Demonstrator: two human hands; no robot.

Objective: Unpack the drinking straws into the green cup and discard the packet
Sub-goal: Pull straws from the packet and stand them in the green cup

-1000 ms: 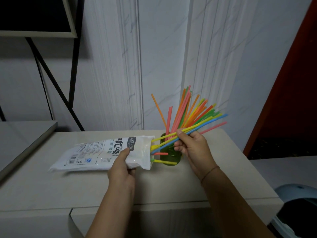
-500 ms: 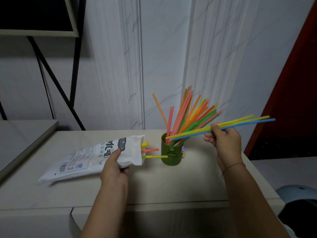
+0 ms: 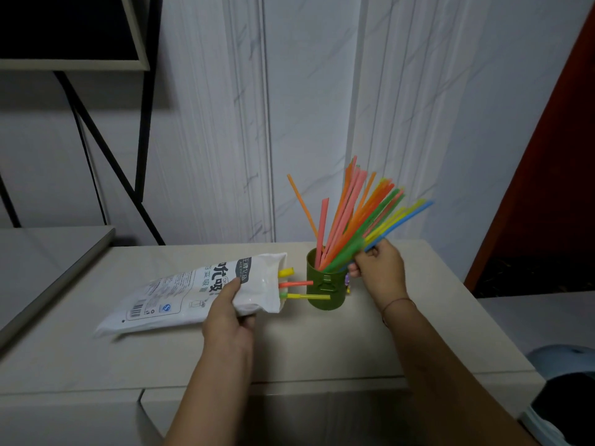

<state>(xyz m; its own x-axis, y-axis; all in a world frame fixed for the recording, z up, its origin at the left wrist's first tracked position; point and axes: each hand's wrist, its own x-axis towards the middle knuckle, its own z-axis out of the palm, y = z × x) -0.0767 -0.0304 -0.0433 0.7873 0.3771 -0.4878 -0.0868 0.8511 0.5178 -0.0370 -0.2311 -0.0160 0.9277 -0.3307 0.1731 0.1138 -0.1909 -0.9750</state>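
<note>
Head view: right hand [image 3: 380,268] has brought its pinched yellow and blue straws [image 3: 399,217] from mid-air into the green cup [image 3: 325,291] on the bench [image 3: 161,358]. Left hand [image 3: 228,313] grips the packet [image 3: 193,291], a few straws remaining inside.

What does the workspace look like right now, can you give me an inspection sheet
Surface: beige cabinet top, bare at the front.
Job's things: green cup upright, full of straws; white packet lying down, a few straw ends sticking out of its mouth.
Clutter: nothing seen.
Hands: left hand grips the packet; right hand holds a few straws at the cup.
Cables: dark cable along the wall.
Surroundings: black metal stand, marbled wall panels.
</note>
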